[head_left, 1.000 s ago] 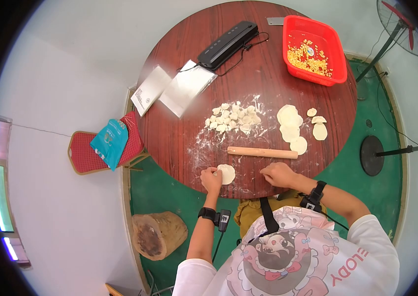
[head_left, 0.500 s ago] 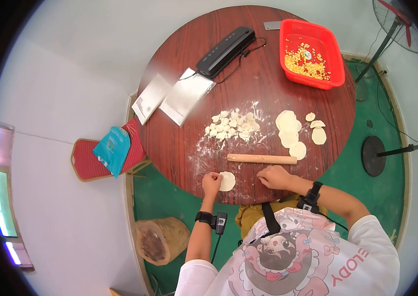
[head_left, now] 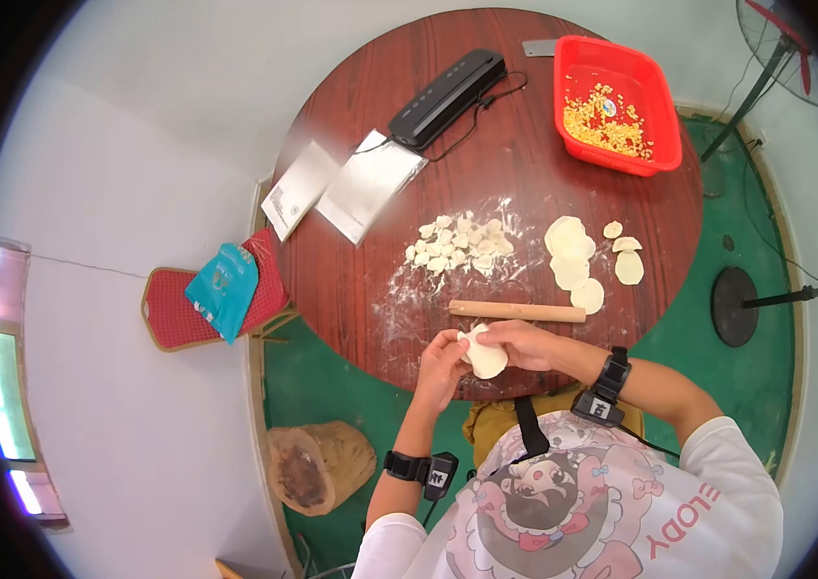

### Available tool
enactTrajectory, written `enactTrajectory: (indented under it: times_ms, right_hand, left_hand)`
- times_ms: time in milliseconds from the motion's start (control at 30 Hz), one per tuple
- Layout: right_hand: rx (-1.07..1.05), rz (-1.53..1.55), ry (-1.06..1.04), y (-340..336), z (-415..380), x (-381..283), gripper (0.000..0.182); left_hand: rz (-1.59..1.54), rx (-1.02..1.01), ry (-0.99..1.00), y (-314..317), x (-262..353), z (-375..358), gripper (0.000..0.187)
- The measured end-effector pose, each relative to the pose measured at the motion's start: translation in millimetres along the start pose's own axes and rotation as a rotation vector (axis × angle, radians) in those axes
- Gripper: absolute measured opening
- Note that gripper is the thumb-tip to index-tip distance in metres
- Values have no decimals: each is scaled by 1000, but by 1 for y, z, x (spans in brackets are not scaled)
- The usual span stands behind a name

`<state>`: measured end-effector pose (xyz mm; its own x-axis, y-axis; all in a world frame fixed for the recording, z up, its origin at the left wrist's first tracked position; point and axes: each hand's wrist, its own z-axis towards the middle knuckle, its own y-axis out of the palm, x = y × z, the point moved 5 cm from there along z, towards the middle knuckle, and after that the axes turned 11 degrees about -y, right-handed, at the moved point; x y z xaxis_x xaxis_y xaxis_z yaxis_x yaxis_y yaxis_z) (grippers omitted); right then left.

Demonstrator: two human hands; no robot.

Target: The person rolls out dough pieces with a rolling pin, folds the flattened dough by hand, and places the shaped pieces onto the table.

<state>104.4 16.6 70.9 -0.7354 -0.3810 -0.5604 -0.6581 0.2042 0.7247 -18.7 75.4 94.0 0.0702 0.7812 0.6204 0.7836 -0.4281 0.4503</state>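
Observation:
A thin round dough wrapper (head_left: 488, 361) is held up between my two hands, near the front edge of the table. My left hand (head_left: 442, 363) pinches its left side, and my right hand (head_left: 523, 344) grips its upper right edge. Just beyond my hands a wooden rolling pin (head_left: 517, 311) lies crosswise. Past it is a floury pile of small dough pieces (head_left: 457, 242). To the right are overlapping rolled wrappers (head_left: 569, 249), with a few more dough rounds (head_left: 629, 267) beside them.
The round wooden table (head_left: 351, 299) is dusted with flour. On it sit a red plastic basket (head_left: 665, 116) with yellow bits, a black sealing machine (head_left: 447, 98) with a cord, and silvery bags (head_left: 370, 188). A red chair (head_left: 172, 314) stands left; a fan (head_left: 766, 58) stands right.
The wrapper has come up off the table. My right hand has moved left to take its edge, and my left hand has shifted slightly right with it.

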Motion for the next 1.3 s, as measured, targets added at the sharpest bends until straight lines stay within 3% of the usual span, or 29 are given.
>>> enactTrajectory:
  times_ms: [167, 233, 433, 667, 867, 967, 1033, 1100, 1233, 1300]
  right_hand:
    - [107, -149, -281, 4, -26, -40, 30]
    - [105, -582, -414, 2, -37, -53, 32]
    - [148, -774, -624, 2, -59, -66, 24]
    - [235, -839, -528, 3, -79, -78, 24]
    - [242, -818, -644, 4, -88, -83, 23]
    - [263, -828, -627, 0, -90, -80, 23]
    - [225, -788, -619, 0, -90, -77, 22]
    - [244, -866, -615, -6, -92, -76, 22]
    - [250, -867, -560, -17, -99, -74, 23]
    - [344, -862, -531, -23, -106, -78, 23]
  left_hand:
    - [24, 29, -46, 23, -2, -5, 24]
    - [110, 4, -130, 19, -10, 2, 28]
    - [70, -103, -94, 26, -16, 9, 19]
    - [-41, -148, -54, 33, -17, 10, 9]
    - [9, -208, -44, 45, -19, 15, 20]
    - [-7, -275, -73, 57, -24, 18, 30]
    - [-114, -368, -200, 66, -36, 23, 33]
    - [-139, -391, -260, 63, -48, 32, 26]
    - [-206, -378, -304, 66, -50, 37, 13]
    - [-5, -273, -317, 58, -53, 40, 19]
